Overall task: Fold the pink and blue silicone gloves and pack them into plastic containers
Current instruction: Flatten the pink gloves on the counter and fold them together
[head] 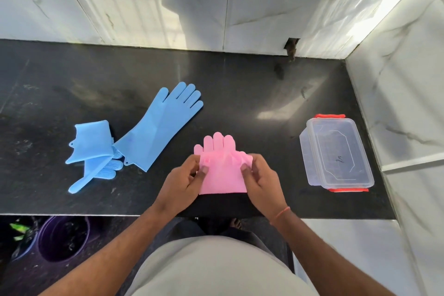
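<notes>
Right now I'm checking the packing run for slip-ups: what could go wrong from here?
1. The pink gloves are held only at their side edges by the left hand and right hand; springy silicone may unfold once released.
2. The container appears to have its lid on, so one hand would have to let go to open it.
3. One blue glove lies unfolded, partly over the crumpled one, so lifting either could drag the other.

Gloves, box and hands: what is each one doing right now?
Pink silicone gloves: folded over, held at both sides.
Long blue silicone glove: flat, unfolded.
Second blue silicone glove: folded over, untouched.
Clear plastic container with red clips: lid on.
Left hand: pinching pink gloves.
Right hand: pinching pink gloves.
</notes>
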A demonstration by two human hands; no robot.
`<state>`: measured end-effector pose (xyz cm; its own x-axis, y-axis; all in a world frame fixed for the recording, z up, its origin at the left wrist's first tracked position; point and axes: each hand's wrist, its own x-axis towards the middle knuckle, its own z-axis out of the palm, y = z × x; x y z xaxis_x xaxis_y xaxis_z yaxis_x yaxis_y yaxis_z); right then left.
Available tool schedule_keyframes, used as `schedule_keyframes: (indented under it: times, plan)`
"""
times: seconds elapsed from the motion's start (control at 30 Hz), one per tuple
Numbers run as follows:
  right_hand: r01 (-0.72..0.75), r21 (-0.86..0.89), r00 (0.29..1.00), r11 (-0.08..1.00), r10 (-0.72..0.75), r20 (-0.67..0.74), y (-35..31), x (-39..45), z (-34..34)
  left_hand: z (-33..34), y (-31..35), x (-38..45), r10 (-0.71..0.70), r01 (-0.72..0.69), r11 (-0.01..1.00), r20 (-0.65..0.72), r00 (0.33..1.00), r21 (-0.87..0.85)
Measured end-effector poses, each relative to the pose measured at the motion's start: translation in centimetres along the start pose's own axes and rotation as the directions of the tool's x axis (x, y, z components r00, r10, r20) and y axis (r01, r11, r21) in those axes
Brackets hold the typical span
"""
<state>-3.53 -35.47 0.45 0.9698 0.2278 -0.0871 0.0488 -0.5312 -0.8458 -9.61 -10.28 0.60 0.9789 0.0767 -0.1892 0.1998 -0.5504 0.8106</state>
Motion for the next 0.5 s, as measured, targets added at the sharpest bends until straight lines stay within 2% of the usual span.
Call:
schedule_keyframes:
  times: [0.13, 0.23, 0.3, 0.43, 0.5]
  plan:
    - [-0.087, -0.120, 0.996, 0.989, 0.085, -0.018, -0.2, 3.9, 1.1, 2.2, 0.3, 4.2, -0.129, 0.150, 0.982, -0.170, 0.977, 0.116]
    - [-0.209, -0.231, 0.977, 0.950, 0.211, -0.019, 0.1, 5.7, 2.0, 2.3, -0.1, 5.1, -0.255, 0.276, 0.955, -0.170, 0.952, 0.111]
    - [-0.262, -0.275, 0.964, 0.925, 0.263, -0.033, 0.1, 6.2, 2.5, 2.4, 0.2, 5.3, -0.290, 0.311, 0.942, -0.160, 0.943, 0.125]
    - [-0.284, -0.315, 0.958, 0.906, 0.281, -0.053, -0.5, 6.5, 3.0, 2.0, 0.9, 5.3, -0.278, 0.314, 0.915, -0.169, 0.946, 0.253]
    - [-0.256, -0.320, 0.966, 0.912, 0.249, -0.064, -0.6, 6.3, 3.0, 2.1, 1.2, 5.1, -0.300, 0.339, 0.904, -0.177, 0.937, 0.260]
